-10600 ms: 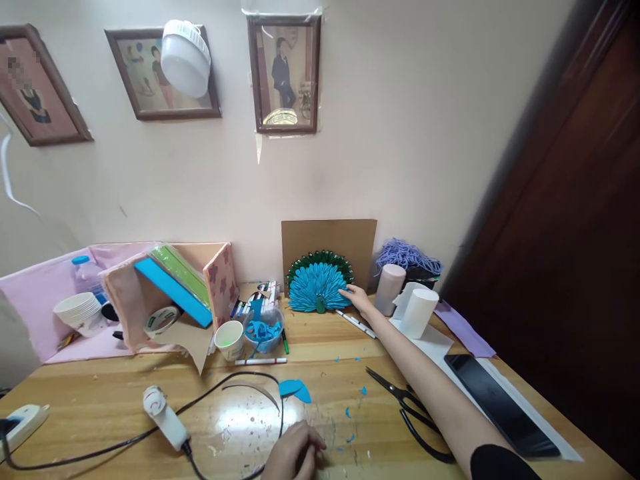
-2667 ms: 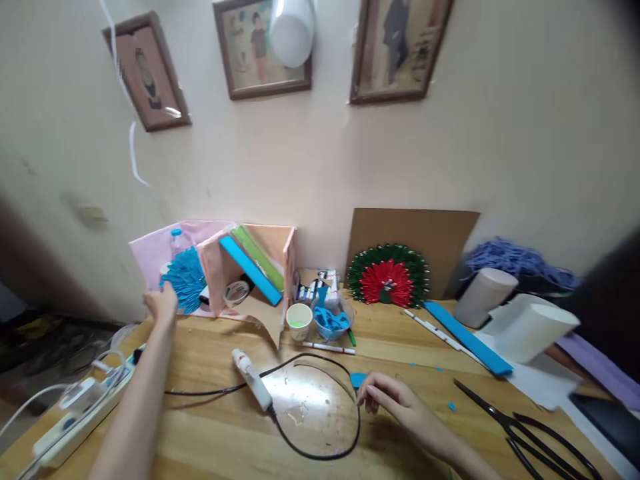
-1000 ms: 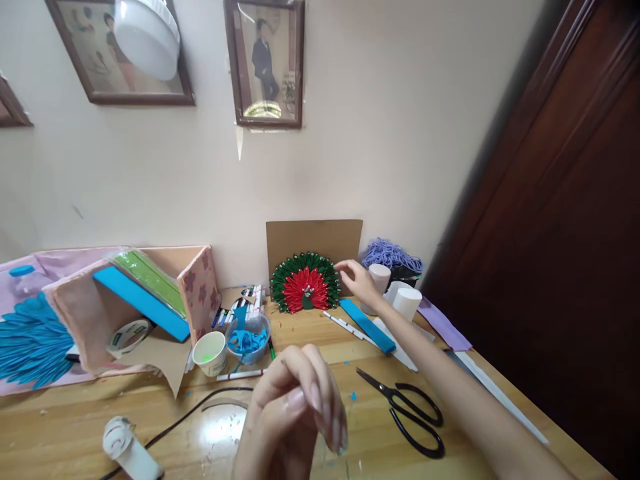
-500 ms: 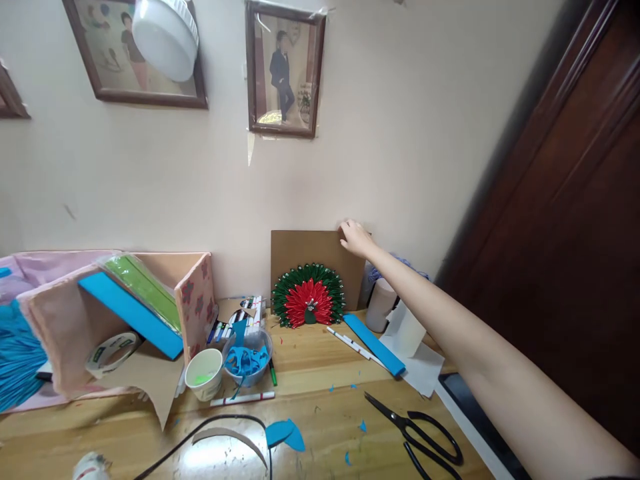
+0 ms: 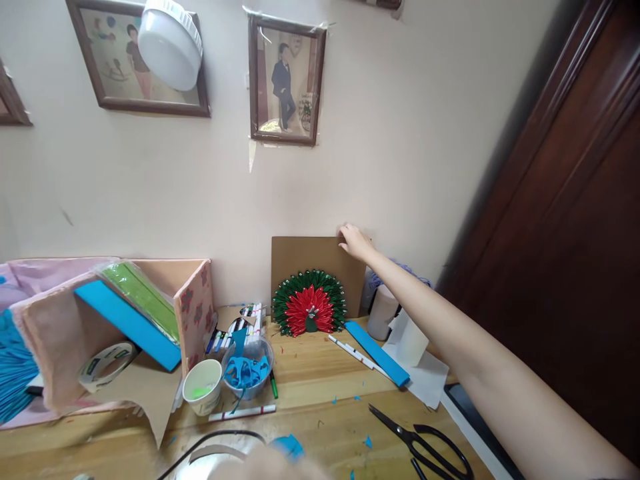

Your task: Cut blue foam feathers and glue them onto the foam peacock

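Observation:
My right hand (image 5: 355,242) is closed on the top right edge of a brown board (image 5: 305,253) that stands against the wall. In front of the board is a red and green peacock-like fan (image 5: 311,303). At the bottom edge my left hand (image 5: 270,465) shows as a blur, its fingers unclear, close to a blue cut piece (image 5: 290,447) and a black cable (image 5: 225,433). Blue strips (image 5: 377,353) and white pens (image 5: 351,352) lie below the board.
Black scissors (image 5: 420,440) lie at the front right. To the left stand a paper cup (image 5: 203,387), a tub of blue scraps (image 5: 247,367) and a pink fabric box (image 5: 195,307) holding tape (image 5: 107,365). White rolls (image 5: 383,312) stand at the right.
My left hand has come into view at the bottom edge, over the cable and blue piece. My right hand stays at the board's corner. The view has tilted slightly up.

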Demonstrator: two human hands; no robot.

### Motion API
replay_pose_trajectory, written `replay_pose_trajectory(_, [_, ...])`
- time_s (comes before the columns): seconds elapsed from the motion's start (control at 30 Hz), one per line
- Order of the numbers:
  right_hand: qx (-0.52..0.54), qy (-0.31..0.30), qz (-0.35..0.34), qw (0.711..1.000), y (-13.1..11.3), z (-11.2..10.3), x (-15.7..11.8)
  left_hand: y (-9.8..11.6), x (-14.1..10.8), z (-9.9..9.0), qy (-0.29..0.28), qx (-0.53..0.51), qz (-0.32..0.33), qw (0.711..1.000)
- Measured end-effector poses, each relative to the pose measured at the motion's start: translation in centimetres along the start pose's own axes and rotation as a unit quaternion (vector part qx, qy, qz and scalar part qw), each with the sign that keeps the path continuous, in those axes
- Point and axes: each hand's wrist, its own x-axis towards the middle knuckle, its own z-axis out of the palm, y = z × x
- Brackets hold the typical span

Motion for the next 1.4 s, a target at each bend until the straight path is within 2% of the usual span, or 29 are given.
replay_pose_trajectory(0.1, [-0.001,-0.005,0.0,1.0,-0.2,-0.1,0.2,-0.7,0.7,2.0,-0.011,0.025,0.012,1.0])
replay_pose_trajectory(0.13, [-0.003,-0.007,-0.001,1.0,-0.3,-0.2,0.3,-1.6,1.3,2.6,-0.012,0.062,-0.007,0.998])
replay_pose_trajectory(0.2, [-0.01,-0.011,0.0,1.0,-0.6,-0.3,0.4,-4.1,2.8,3.1,-0.023,0.152,-0.089,0.984])
replay_pose_trajectory(0.23, [-0.014,-0.013,0.002,1.0,-0.7,-0.4,0.5,-5.5,3.5,3.1,-0.017,0.192,-0.116,0.974])
replay_pose_trajectory(0.3, [-0.024,-0.017,0.009,1.0,-1.1,-0.7,0.8,-7.9,4.5,2.8,-0.017,0.265,-0.119,0.957])
replay_pose_trajectory(0.4, [-0.032,-0.029,0.013,0.999,-1.3,-1.1,1.3,-9.7,4.8,2.2,0.005,0.356,-0.099,0.929])
replay_pose_trajectory(0.57, [-0.032,-0.045,0.002,0.998,-1.3,-1.6,1.9,-9.3,4.8,1.6,-0.002,0.374,-0.091,0.923])
replay_pose_trajectory(0.77, [-0.026,-0.036,0.018,0.999,-1.2,-1.5,1.5,-9.2,5.3,1.0,0.032,0.417,-0.073,0.906])
replay_pose_trajectory(0.9, [-0.013,-0.03,0.027,0.999,-1.2,-1.1,1.2,-9.3,5.3,0.9,0.03,0.43,-0.074,0.899])
replay_pose_trajectory(1.13, [0.025,-0.022,0.048,0.998,-1.2,-1.2,1.9,-9.3,5.2,0.8,0.039,0.414,-0.065,0.907])
replay_pose_trajectory(1.27, [0.051,-0.017,0.062,0.997,-0.6,-2.5,2.8,-9.1,5.5,0.5,0.046,0.409,-0.076,0.908])
replay_pose_trajectory(1.4, [0.07,0.023,0.074,0.995,0.9,-5.3,4.0,-8.9,5.8,0.1,0.049,0.408,-0.08,0.908])
